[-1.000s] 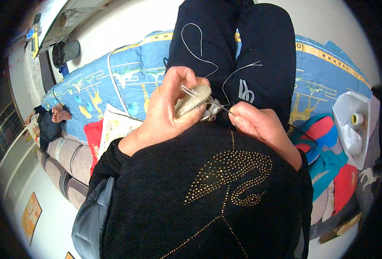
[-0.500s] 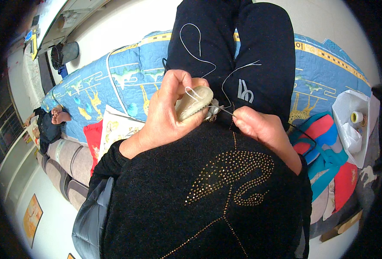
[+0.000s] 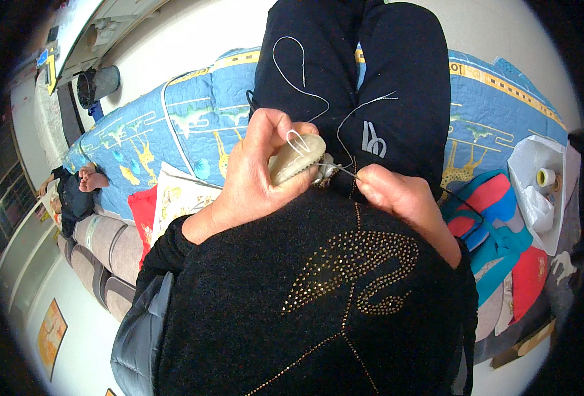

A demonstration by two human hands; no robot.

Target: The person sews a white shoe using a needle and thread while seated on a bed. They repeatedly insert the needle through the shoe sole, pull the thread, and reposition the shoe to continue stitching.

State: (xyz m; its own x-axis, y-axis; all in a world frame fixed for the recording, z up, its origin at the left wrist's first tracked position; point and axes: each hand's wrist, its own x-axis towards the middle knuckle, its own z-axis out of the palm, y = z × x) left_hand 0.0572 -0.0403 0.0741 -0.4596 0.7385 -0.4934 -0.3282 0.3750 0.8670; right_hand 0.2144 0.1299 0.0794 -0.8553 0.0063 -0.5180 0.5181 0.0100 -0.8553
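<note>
My left hand (image 3: 249, 155) is closed around a small pale shoe sole (image 3: 297, 160), with stitches along its edge. A loop of white thread (image 3: 294, 138) stands up from the sole near my fingertips. My right hand (image 3: 391, 188) pinches a thin metal hook or needle (image 3: 348, 172), whose far end meets the sole's right edge; its tip is hidden. A whitish-grey bunched piece (image 3: 327, 170) shows at that edge, its kind unclear. Loose white thread runs from the work across my dark trousers (image 3: 397, 79), one strand curling to the left and one ending at the right.
I sit on a blue quilted cover (image 3: 196, 109) with animal prints. At right lie a teal and pink cloth item (image 3: 496, 211) and a white lined box (image 3: 526, 158) holding a thread spool (image 3: 545, 177). Another person's bare feet (image 3: 92, 179) and a dark bin (image 3: 107, 80) are at left.
The thread loop on the sole has shifted slightly and looks rounder. Both hands stay nearly in place, with the hook at the same edge.
</note>
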